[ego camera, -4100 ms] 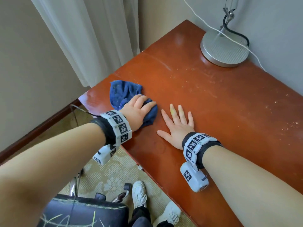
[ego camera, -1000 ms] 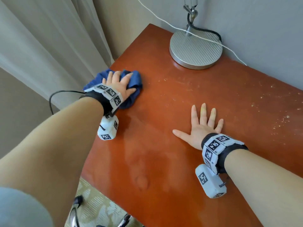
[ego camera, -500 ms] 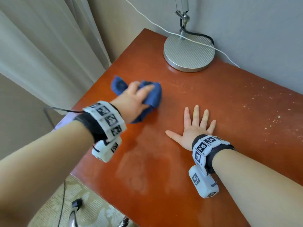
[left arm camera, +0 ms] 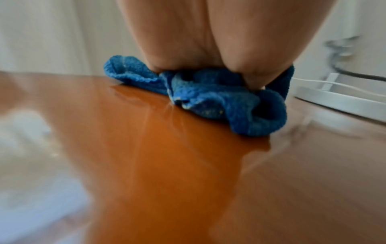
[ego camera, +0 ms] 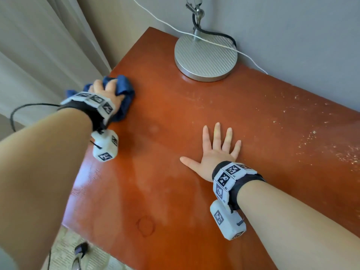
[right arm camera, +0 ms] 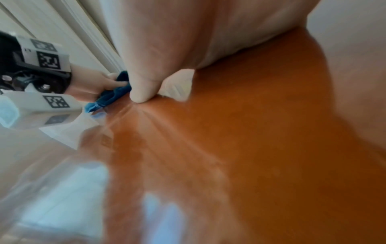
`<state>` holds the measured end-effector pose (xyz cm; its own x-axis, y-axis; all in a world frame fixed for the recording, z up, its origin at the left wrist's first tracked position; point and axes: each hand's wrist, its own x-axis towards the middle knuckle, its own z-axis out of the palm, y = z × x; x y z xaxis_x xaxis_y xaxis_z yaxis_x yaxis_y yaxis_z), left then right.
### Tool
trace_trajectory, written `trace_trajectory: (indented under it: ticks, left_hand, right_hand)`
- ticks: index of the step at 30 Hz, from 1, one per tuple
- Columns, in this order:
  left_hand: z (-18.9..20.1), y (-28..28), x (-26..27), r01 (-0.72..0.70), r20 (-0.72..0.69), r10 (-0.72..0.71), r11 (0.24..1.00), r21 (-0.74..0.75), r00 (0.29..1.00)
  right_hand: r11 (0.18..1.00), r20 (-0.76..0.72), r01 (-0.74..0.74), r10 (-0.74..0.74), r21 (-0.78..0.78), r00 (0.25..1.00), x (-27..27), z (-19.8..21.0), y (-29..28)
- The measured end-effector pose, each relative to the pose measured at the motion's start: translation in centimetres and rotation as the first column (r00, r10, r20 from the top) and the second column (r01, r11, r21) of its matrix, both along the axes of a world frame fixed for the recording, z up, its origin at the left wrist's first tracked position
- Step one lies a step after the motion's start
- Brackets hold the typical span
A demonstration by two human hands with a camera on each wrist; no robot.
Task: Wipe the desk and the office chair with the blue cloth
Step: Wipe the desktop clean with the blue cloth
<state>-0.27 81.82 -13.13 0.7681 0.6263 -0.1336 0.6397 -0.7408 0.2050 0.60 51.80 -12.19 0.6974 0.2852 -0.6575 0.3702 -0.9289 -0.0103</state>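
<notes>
The left hand presses the blue cloth onto the desk at its far left edge, close to the pale curtain. Its fingers are bent over the bunched cloth and sink into the folds, gripping it; the left wrist view shows the heel of the hand pushing the crumpled blue cloth down on the glossy brown wood, with folds spilling out to the right. The right hand lies flat on the desk nearer the middle, palm down, fingers straight and spread, thumb out to the left, holding nothing. It is well apart from the cloth. In the right wrist view the thumb touches the wood, and the left hand with the cloth shows beyond it.

At the far side stands a round silver lamp base with a black cable and a white cord running across it. Pale specks are scattered over the right part of the desk. Both wrists carry white bands with black square markers. The office chair cannot be made out.
</notes>
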Motion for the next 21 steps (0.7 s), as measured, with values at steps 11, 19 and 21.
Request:
trace_trajectory:
  ticks: [11, 19, 21]
  left_hand:
    - [3.5, -1.5, -4.6, -0.067, 0.000, 0.068, 0.992, -0.111, 0.998]
    - [8.0, -11.1, -4.6, 0.301, 0.068, -0.294, 0.941, -0.154, 0.953]
    - [7.2, -14.2, -3.7, 0.453, -0.021, -0.458, 0.883, -0.121, 0.889]
  right_hand:
    - [1.000, 0.008, -0.008, 0.008, 0.014, 1.000, -0.1, 0.3, 0.1]
    - [0.988, 0.136, -0.091, 0.074, 0.123, 0.988, 4.1, 3.4, -3.1]
    - [0.994, 0.201, -0.043, 0.021, 0.105, 0.979, 6.4, 3.8, -5.1]
